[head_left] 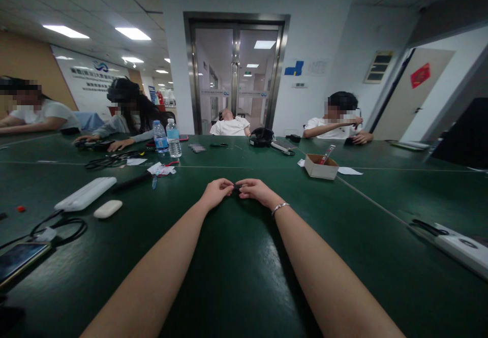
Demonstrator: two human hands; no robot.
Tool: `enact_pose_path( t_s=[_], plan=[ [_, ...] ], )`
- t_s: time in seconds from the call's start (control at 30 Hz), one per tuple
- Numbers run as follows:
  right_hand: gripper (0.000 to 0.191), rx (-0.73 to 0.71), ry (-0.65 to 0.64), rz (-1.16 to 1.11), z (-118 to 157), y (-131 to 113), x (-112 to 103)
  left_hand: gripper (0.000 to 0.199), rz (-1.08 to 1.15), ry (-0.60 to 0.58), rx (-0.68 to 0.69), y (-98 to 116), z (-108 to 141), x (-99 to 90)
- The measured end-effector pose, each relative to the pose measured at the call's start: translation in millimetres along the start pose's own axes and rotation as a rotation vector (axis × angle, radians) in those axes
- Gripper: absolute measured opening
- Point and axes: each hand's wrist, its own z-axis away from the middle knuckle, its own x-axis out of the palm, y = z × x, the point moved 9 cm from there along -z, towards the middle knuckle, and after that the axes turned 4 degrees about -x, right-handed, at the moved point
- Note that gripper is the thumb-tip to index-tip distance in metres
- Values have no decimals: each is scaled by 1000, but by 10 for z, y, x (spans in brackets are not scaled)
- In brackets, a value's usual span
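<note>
Over the middle of the green table, a small black object sits between the fingertips of both hands. My left hand pinches its left side, thumb and fingers closed. From the right, my right hand grips the same object with closed fingers; a silver bracelet circles that wrist. The object is tiny and dark, so its shape cannot be made out.
To the left lie a white power bank, a white oval case, cables and a phone. Beyond stand two bottles. An open box and a power strip are rightward. Several people sit across.
</note>
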Motion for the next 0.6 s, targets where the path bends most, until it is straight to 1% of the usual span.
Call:
enact_pose_path(
  t_s=[0.13, 0.23, 0.43, 0.6],
  plan=[
    [24, -2, 49, -62, 1, 7, -45, 28, 65, -8, 0, -19, -11, -4],
    [22, 3, 59, -70, 6, 9, -58, 31, 78, -7, -13, -27, -11, -10],
    [23, -23, 35, -83, 15, -8, -51, 32, 145, -27, -58, 7, 12, 23],
    [26, -45, -2, -77, 29, -36, -34, 32, 152, -37, -82, 5, 19, 40]
  ],
)
